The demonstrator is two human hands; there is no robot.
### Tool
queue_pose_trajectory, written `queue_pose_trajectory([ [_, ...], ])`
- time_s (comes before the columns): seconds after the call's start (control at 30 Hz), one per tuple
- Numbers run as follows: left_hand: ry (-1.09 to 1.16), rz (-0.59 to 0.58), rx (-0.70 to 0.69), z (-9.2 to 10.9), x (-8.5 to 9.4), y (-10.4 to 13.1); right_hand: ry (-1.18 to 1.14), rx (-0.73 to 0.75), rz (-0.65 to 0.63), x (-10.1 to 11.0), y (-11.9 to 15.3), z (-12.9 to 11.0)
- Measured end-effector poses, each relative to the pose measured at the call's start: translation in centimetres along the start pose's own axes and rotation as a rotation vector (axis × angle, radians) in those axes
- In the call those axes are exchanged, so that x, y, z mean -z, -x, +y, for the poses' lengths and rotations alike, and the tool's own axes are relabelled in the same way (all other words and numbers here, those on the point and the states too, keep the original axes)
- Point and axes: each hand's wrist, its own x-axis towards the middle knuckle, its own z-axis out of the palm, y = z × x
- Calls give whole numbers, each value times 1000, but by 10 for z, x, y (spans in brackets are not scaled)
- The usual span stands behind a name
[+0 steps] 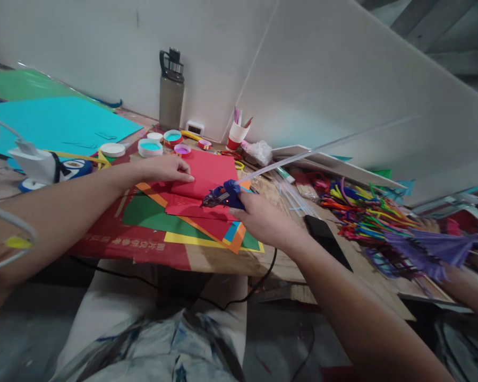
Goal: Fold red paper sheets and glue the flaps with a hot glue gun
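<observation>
My right hand (265, 220) is wrapped round a blue hot glue gun (230, 195), with a long clear glue stick rising from its back. The nozzle points left, just over a strip of red paper (199, 208) along the near edge of the red sheet. My left hand (165, 171) is on the left side of the red paper (213, 170), fingers curled and thumb at its surface, holding it. Under the red paper lie green (145, 213), orange and yellow sheets, fanned out. Whether glue is on the strip I cannot tell.
Small tubs (150, 148) of coloured material, a water bottle (171, 95) and a paper cup (237, 135) of pens stand at the back. Right lie a black phone (327, 241), pipe cleaners (370, 212) and another person's hands with purple material. A black cord hangs below the table edge.
</observation>
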Motion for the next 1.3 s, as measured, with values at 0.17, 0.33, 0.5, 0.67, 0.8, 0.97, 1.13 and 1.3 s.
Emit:
queue_pose_trajectory([
  [0.17, -5, 10, -6, 0, 0, 0, -50, 79, 11, -12, -14, -10],
  [0.33, 15, 6, -4, 1, -1, 0, -87, 116, 8, -14, -16, -17],
  [0.5, 54, 10, -7, -2, -2, -2, -59, 105, -21, -9, -13, -28],
  [0.67, 81, -9, -23, -4, -2, -3, -64, 139, -30, -9, -14, -35],
  [0.8, 42, 6, -11, -3, -2, -1, -68, 93, -12, -11, -9, -16],
  [0.97, 19, 8, 25, -3, -2, -1, -24, -4, 1, -6, 3, 7],
  [1.13, 8, 17, 24, 0, -2, 0, -45, 61, 9, -8, 6, -1],
  [1.3, 55, 11, 18, 0, -2, -1, -106, 110, -15, -14, -4, -23],
])
